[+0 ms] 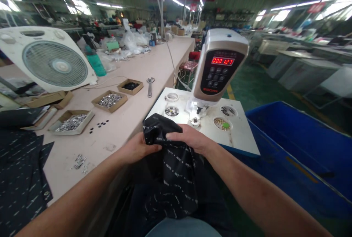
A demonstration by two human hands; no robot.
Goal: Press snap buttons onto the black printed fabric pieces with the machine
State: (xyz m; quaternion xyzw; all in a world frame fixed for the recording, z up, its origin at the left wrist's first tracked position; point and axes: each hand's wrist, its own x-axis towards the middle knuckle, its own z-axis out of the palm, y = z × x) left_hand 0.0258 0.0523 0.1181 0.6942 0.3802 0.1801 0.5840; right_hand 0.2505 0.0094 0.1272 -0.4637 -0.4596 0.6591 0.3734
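Observation:
Both my hands hold a piece of black fabric (176,167) printed with small white lettering. My left hand (140,147) grips its left edge, thumb on top. My right hand (189,138) pinches the upper fold from the right, with the thumb lying over the cloth. The lower part of the fabric hangs down over my lap. Just beyond my hands stands a snap-fastening press (217,65) with a red display reading 000127. Its lit die (195,120) sits close past my right hand, apart from the cloth. The fingers under the fabric are hidden.
The press's white table (242,134) has round wells of small metal parts. On the long bench (110,163) are boxes of fasteners (110,100), a wrench (150,86), a fan (59,61) and more printed fabric (22,171). A blue bin (302,149) stands at right.

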